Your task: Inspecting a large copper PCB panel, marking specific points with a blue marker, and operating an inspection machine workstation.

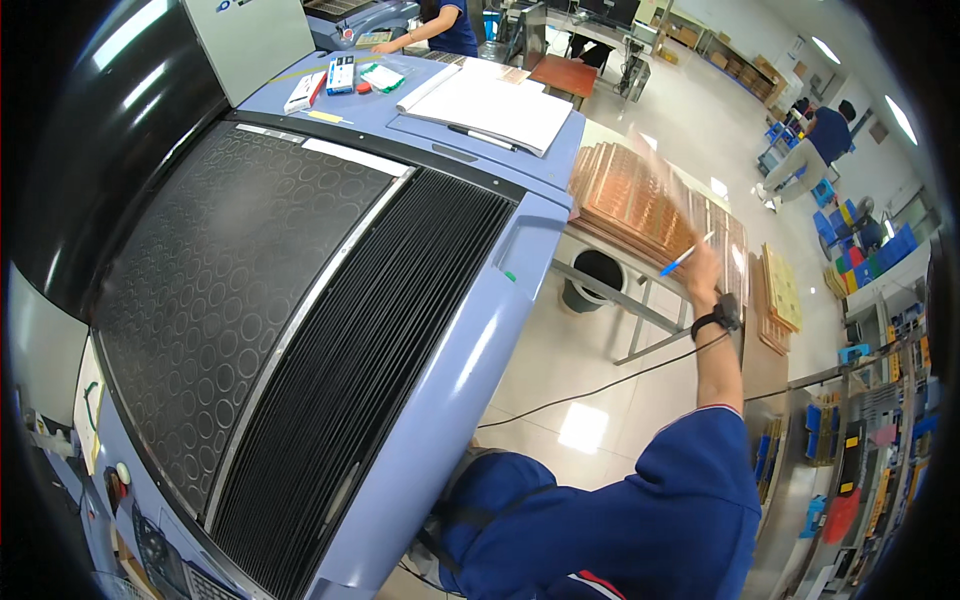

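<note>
My right hand [704,268] reaches out over a side table, with a dark band and a small black device at the wrist. Its closed fingers hold a blue and white pen [686,255], the blue end pointing down to the left. Under and beyond the hand lie stacks of copper-coloured patterned panels [628,200]. A pale streak smeared by motion [662,178] rises from the hand across the stack; whether it is a panel or a sheet in my fingers, I cannot make out. My left hand is out of the picture.
At my left stands a large blue machine [470,340] with a dark circle-patterned bed [230,290] and black ribbed bellows [370,330]. An open notebook [490,105] and small boxes [341,75] lie on its top. A bin [592,280] stands below the table; a thin cable [600,392] hangs near me. Other people work farther off.
</note>
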### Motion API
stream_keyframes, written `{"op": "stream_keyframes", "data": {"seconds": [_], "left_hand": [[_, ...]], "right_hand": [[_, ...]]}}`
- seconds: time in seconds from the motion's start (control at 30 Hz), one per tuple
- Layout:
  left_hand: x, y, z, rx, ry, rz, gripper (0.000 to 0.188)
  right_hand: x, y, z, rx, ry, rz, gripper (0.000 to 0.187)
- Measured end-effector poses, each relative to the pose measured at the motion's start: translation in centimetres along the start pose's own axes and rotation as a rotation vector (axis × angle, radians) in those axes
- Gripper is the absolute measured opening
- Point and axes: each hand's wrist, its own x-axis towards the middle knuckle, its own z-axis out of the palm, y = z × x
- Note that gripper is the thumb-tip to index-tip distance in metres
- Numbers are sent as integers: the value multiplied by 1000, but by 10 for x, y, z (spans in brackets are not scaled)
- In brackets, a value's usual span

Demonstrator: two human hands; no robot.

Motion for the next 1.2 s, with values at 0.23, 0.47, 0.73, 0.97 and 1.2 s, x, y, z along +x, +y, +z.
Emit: {"op": "stream_keyframes", "data": {"seconds": [0.23,0.47,0.73,0.97,1.2], "left_hand": [[-6,-39,13,18,-31,-59,38],[-15,-9,5,-126,108,-85,33],[-31,74,-81,-531,705,-184,30],[-4,55,-144,-723,1127,-206,30],[25,103,-168,-1254,878,266,32]], "right_hand": [[97,-33,-159,788,489,214,20],[30,-165,-224,2127,101,217,21],[-13,-276,-258,2445,-262,90,17],[-96,-373,-266,2494,-728,137,21],[-203,-442,-292,2558,-1218,88,29]]}}
